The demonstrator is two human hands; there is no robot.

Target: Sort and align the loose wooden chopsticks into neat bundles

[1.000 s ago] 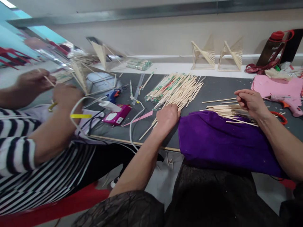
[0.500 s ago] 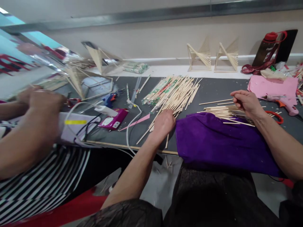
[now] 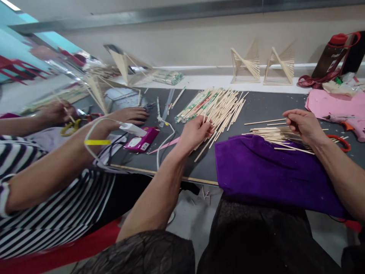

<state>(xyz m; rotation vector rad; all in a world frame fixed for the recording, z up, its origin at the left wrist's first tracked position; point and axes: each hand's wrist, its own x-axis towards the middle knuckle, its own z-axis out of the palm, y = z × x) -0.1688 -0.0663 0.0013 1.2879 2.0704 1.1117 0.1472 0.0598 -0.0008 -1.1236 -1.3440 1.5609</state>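
Because the grey table (image 3: 265, 108) runs below a white ledge (image 3: 211, 80), the sticks on it sit in front of the seated person. A purple cloth (image 3: 265, 175) drapes over the near edge towards the lap, perhaps to keep scraps off the clothing. Past its far left corner, the large pile of sticks (image 3: 226, 110) spreads on the bare tabletop, its near ends towards the left hand, which likely makes them easy to pick at; wrapped packets (image 3: 194, 103) lie along its left side. A smaller stack of sticks (image 3: 265, 134) lies sideways along the cloth's far edge, seemingly set apart from the pile. Two stick frames (image 3: 253, 68) stand upright on the ledge, probably out of the hands' way. The left hand (image 3: 196, 131) is at the pile's near left edge, fingers curled in; whether it grips a stick I cannot tell. The right hand (image 3: 303, 123) is over the stack's right part, thumb and fingertips narrowly together, with nothing clearly visible between them. Near that wrist lies a red loop (image 3: 348, 144), perhaps a scissors handle, and just beyond the stack are two loose sticks (image 3: 265, 121).
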